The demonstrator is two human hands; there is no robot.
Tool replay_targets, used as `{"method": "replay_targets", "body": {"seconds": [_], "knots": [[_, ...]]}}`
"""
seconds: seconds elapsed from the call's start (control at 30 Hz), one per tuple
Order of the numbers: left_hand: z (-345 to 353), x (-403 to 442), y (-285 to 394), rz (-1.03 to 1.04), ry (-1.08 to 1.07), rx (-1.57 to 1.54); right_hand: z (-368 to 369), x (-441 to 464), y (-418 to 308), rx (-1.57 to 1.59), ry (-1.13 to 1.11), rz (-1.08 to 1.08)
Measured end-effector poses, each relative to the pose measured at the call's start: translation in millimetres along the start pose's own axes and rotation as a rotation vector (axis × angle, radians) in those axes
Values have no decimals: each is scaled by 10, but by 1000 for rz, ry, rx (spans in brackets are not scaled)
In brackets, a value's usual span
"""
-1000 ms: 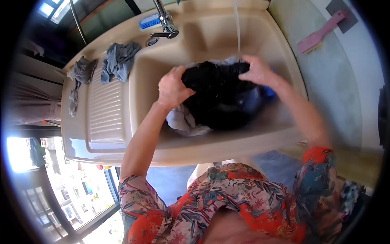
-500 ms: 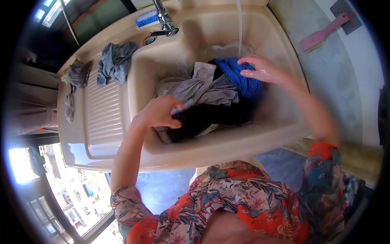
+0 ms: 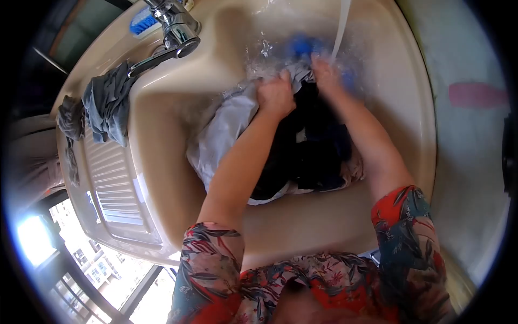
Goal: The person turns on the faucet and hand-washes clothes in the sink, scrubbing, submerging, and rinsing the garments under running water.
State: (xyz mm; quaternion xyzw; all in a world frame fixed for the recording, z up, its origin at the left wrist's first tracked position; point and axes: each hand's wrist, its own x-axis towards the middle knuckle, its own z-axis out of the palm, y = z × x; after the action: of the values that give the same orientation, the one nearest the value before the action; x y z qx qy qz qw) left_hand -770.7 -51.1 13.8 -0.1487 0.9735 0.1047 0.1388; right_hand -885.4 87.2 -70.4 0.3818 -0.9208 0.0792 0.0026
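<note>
Both hands are down in the beige sink (image 3: 377,32), over a pile of wet laundry. My left hand (image 3: 276,96) is closed in a fist on a light grey garment (image 3: 224,127), which spreads out to its left. My right hand (image 3: 328,78), a little blurred, grips a bunched part of the same grey cloth close to the running water (image 3: 341,29). Behind the hands a blue garment (image 3: 303,46) shows blurred in the splashing water. Black clothes (image 3: 318,156) lie between and below my forearms, partly hidden by them.
A chrome faucet (image 3: 178,35) rises at the sink's back left, beside a blue-bristled brush (image 3: 143,24). Grey cloths (image 3: 105,102) lie on the ribbed drainboard (image 3: 113,178) to the left. A pink object (image 3: 477,95) is at the right wall.
Both hands have come together deeper in the sink and taken hold of the grey garment. The blue garment has shifted back under the water. My view has moved closer to the sink.
</note>
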Motion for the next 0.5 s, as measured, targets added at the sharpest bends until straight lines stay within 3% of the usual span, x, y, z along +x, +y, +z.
{"method": "replay_targets", "body": {"seconds": [0.03,0.1,0.17,0.23,0.33,0.37,0.47,0.5], "knots": [[-26,49,22,-41,-57,-30,20,104,36,-15,-67,-17],[-12,30,11,-56,-72,-83,-100,210,117,-84,-429,37],[-85,12,-13,25,9,-90,-356,286,194,-73,-227,-20],[-232,-237,-78,177,140,-64,-576,348,288,145,-188,57],[-794,-127,-173,205,-322,-254,-826,566,538,780,-363,385],[-804,-6,-162,124,-158,-291,-1118,525,369,580,-304,385],[-154,360,-257,-29,-32,-362,-429,430,180,188,-344,382],[-139,332,-237,-82,-100,-401,-321,356,193,182,-251,311]]}}
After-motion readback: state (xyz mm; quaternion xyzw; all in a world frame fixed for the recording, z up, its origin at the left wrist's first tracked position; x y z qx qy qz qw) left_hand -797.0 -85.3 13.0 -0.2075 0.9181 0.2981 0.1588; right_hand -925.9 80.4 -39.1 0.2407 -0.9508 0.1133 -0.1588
